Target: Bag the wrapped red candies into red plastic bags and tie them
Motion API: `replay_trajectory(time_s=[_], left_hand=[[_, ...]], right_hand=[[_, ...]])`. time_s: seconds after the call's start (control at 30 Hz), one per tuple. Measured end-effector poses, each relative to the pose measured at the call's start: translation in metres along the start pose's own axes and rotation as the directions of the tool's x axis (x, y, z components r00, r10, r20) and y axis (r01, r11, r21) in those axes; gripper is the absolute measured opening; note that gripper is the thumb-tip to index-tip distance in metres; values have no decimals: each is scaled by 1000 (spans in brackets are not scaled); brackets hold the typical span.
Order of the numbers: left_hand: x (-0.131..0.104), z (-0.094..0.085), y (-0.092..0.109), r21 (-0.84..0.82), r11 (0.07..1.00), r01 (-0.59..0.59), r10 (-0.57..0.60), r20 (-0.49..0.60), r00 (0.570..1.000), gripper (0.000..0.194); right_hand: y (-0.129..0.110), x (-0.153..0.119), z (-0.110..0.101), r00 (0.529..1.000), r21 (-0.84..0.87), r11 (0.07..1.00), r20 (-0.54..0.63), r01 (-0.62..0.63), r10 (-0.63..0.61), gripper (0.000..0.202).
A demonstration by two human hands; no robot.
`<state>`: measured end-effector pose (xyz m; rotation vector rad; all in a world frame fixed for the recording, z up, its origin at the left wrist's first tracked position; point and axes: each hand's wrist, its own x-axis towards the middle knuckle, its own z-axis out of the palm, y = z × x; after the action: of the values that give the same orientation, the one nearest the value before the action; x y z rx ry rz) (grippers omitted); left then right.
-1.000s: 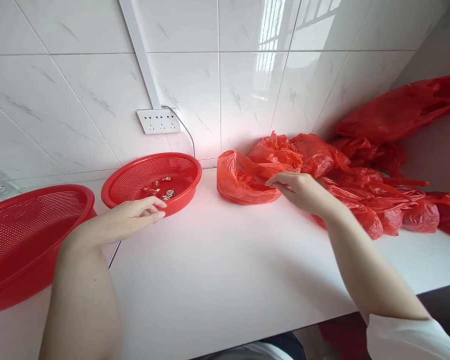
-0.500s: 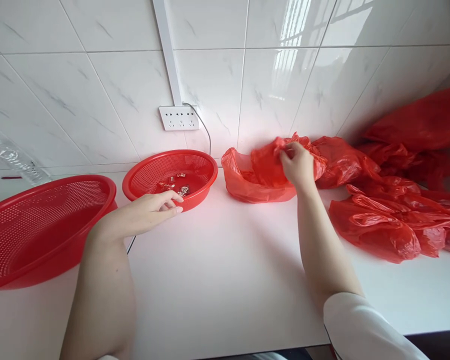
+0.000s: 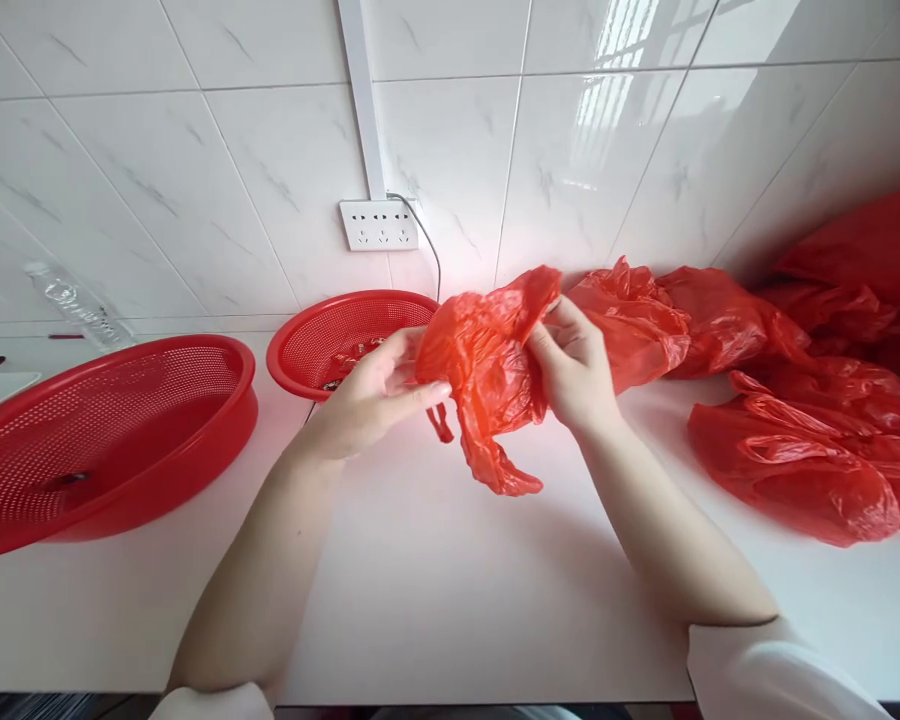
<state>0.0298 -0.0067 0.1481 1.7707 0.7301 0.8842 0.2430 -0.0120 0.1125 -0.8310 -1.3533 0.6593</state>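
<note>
A crumpled red plastic bag (image 3: 487,370) is held up above the white table, its handles hanging down. My right hand (image 3: 574,370) pinches the bag's upper right edge between thumb and fingers. On the other side, my left hand (image 3: 367,400) has its thumb against the bag and its fingers partly hidden behind it. Whether anything is inside the bag cannot be seen. Behind my left hand stands a small red basket (image 3: 289,345) with small metallic-looking pieces in it, partly covered by the hand.
At left is a larger red basket (image 3: 225,440) with a small dark item (image 3: 71,480) inside. A clear plastic bottle (image 3: 79,305) lies behind it. Filled red bags (image 3: 795,470) crowd the right side. A power socket (image 3: 379,225) with a cable is on the tiled wall.
My right hand has lifted the bag and brought it left and nearer. My left hand has moved from the small basket's rim to the bag. A dark item now shows in the larger basket.
</note>
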Motion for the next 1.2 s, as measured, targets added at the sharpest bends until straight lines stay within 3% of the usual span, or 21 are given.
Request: replay_trajectory(time_s=[0.1, 0.2, 0.3, 0.37, 0.43, 0.47, 0.53, 0.6, 0.63, 0.7, 0.73, 0.77, 0.9, 1.03, 1.1, 1.2], left_hand=[[1, -5, -2, -189, 980, 67, -72, -21, 997, 10], [-3, -15, 4, -120, 988, 96, -110, -111, 988, 20], [-7, -21, 11, -1, 995, 102, -101, -180, 979, 33], [-7, -21, 11, 3, 994, 111, -108, -222, 969, 45], [-6, -19, 10, -4, 992, 127, -124, -261, 957, 52], [-5, -17, 9, -1, 990, 139, -134, -265, 955, 53], [-4, -13, 9, 16, 985, 170, -161, -236, 958, 54], [-5, -8, 10, 9, 982, 189, -184, -189, 965, 56], [-5, -6, 11, -4, 981, 193, -191, -166, 968, 58], [-8, -1, 14, -24, 981, 192, -193, -122, 974, 63], [-9, 1, 15, -18, 983, 185, -186, -102, 977, 66], [-10, 2, 16, 3, 985, 174, -173, -83, 981, 68], [-15, 4, 22, 166, 978, 128, -109, -119, 987, 68], [-17, 4, 25, 387, 906, 170, -76, -245, 967, 65], [-19, 2, 23, 558, 806, 199, -34, -293, 955, 62], [-22, -3, 17, 776, 572, 267, -34, -303, 952, 57]], right_hand=[[7, -2, 3, 993, -208, 975, 66, -77, 93, 26], [13, 3, -9, 963, -505, 854, 145, -126, 228, 21], [17, 8, -21, 899, -708, 694, 212, -130, 384, 16], [16, 7, -23, 923, -781, 622, 201, -51, 329, 12], [10, 3, -17, 983, -802, 592, 160, 75, 91, 13], [5, -1, -13, 989, -798, 585, 132, 147, -68, 15], [-7, -12, -2, 922, -764, 561, 113, 320, -371, 17], [-20, -26, 9, 794, -693, 472, 245, 545, -557, 17], [-26, -33, 14, 721, -636, 406, 370, 656, -585, 17], [-36, -47, 23, 583, -520, 280, 629, 807, -514, 18], [-39, -52, 27, 543, -491, 237, 716, 839, -438, 18], [-41, -56, 31, 534, -492, 208, 766, 846, -358, 18], [-40, -60, 36, 649, -631, 150, 746, 761, -151, 11], [-42, -54, 27, 722, -711, 127, 685, 692, -101, 29], [-48, -51, 20, 742, -728, 144, 660, 670, -115, 35], [-56, -46, 7, 794, -777, 165, 595, 608, -127, 40]])
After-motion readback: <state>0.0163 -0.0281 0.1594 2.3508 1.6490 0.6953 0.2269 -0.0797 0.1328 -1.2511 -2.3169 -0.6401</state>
